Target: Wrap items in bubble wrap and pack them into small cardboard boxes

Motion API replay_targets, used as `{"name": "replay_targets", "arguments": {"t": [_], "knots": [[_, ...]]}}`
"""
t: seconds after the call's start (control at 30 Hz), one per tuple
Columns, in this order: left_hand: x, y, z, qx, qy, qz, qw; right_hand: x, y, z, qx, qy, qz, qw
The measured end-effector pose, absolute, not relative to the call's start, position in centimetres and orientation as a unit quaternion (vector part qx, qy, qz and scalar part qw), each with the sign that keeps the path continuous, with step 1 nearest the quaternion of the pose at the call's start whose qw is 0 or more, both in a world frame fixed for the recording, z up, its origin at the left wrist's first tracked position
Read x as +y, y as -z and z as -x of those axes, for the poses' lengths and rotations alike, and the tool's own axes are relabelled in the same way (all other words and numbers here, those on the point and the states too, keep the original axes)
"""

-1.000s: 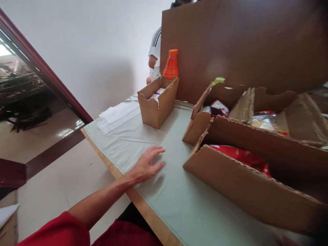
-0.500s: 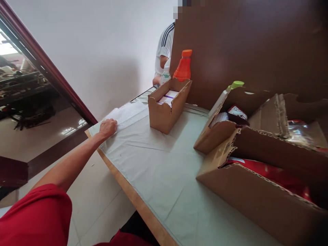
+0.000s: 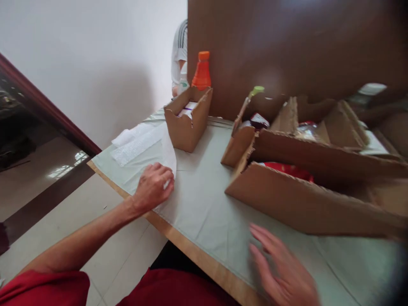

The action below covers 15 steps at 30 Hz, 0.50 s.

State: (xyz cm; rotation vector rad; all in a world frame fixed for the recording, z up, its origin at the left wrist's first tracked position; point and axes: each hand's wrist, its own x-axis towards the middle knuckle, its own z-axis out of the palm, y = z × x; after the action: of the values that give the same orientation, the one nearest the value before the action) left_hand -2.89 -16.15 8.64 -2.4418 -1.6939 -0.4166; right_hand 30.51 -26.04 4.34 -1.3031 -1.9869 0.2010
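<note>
My left hand (image 3: 154,185) is closed on one end of a white bubble wrap sheet (image 3: 169,148), which trails up from my fingers toward the small cardboard box (image 3: 183,136). More bubble wrap (image 3: 137,146) lies flat on the cloth-covered table just beyond that hand. At the lower right, my right hand (image 3: 282,270) hovers over the table with its thumb and fingers apart. It is slightly blurred and holds nothing.
White cartons (image 3: 188,109) sit inside the small box. Behind it stand an orange bottle (image 3: 202,74) and a clear bottle (image 3: 183,83). A long cardboard box (image 3: 287,204) with a red packet (image 3: 288,170) and other divided boxes fill the right. A person's sleeve (image 3: 181,42) shows beyond the brown panel.
My left hand has come toward me and to the right, drawing a bubble wrap sheet off the others. My right hand has entered at the lower right. The view has turned right.
</note>
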Motion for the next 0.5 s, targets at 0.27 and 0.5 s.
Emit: {"name": "replay_targets", "arguments": {"t": [0.27, 0.5], "knots": [[-24.9, -5.8, -7.1, -0.411, 0.155, 0.898, 0.028, -23.8, -3.0, -25.6, -0.871, -0.126, 0.401, 0.253], [-26.7, -7.6, -4.1, -0.428, 0.22, 0.877, -0.01, -25.5, -2.0, -27.5, -0.8, -0.239, 0.43, 0.343]]}}
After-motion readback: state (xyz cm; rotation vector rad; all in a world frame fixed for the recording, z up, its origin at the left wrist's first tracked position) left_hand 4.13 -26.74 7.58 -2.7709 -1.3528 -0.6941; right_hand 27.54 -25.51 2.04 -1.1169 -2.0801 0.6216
